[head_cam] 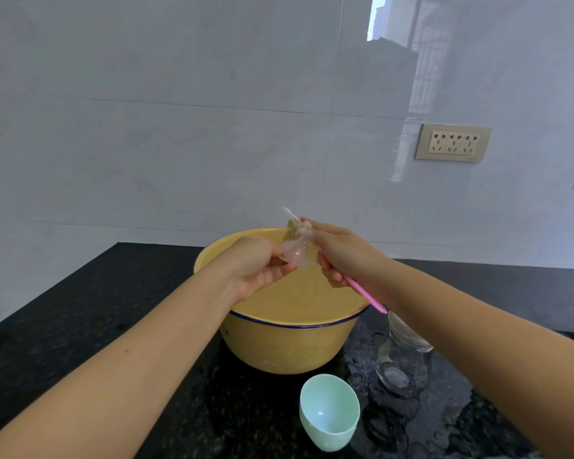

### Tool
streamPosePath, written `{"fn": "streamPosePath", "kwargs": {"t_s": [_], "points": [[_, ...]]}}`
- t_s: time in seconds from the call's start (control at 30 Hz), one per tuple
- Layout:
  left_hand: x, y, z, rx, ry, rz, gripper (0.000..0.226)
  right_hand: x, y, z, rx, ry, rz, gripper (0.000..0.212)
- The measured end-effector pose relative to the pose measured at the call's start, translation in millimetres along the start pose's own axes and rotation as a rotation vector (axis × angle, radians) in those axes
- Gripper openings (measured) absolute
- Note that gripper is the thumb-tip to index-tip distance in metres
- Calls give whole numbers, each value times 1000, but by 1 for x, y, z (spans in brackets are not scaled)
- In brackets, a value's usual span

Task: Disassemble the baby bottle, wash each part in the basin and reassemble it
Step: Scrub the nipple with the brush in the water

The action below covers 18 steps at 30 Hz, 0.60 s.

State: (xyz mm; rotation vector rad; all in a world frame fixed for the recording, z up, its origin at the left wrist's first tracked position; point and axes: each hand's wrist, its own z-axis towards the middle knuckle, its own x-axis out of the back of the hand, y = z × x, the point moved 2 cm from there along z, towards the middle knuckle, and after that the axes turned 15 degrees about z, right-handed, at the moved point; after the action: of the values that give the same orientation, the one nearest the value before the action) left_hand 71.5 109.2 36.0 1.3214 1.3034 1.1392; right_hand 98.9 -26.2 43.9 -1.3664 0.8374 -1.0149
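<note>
Just above the yellow basin [279, 346], the left hand [259, 271] pinches the clear teat [295, 255] while the right hand [340, 256] grips a pink brush [367, 294], its sponge [299, 228] against the teat. Beside the basin, the glass bottle [401, 356] lies sideways on the wet surface [80, 309], mint cap [328, 412] nearby.

No text, brand, number or sign is readable: the yellow basin [289, 346] under the left hand [256, 270], the mint cup [328, 412], glass bottle [401, 356] and wall socket [453, 143] look unmarked.

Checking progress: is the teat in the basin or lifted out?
Out: the left hand holds the teat above the basin; the right hand holds a brush.
</note>
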Motion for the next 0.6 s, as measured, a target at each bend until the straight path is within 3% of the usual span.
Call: {"fn": "streamPosePath", "kwargs": {"t_s": [0.13,0.37,0.47,0.6], "points": [[12,-2,5,28,107,-148,16,5,-8,-5,193,82,-237,37],[8,-2,5,10,137,-325,18,-10,-2,-14,539,-46,-946,52],[1,-4,3,-34,151,-220,20,-16,3,-9,547,-75,-1081,52],[4,-7,5,-87,234,114,11,-17,3,-3,460,-57,-1050,47]]}}
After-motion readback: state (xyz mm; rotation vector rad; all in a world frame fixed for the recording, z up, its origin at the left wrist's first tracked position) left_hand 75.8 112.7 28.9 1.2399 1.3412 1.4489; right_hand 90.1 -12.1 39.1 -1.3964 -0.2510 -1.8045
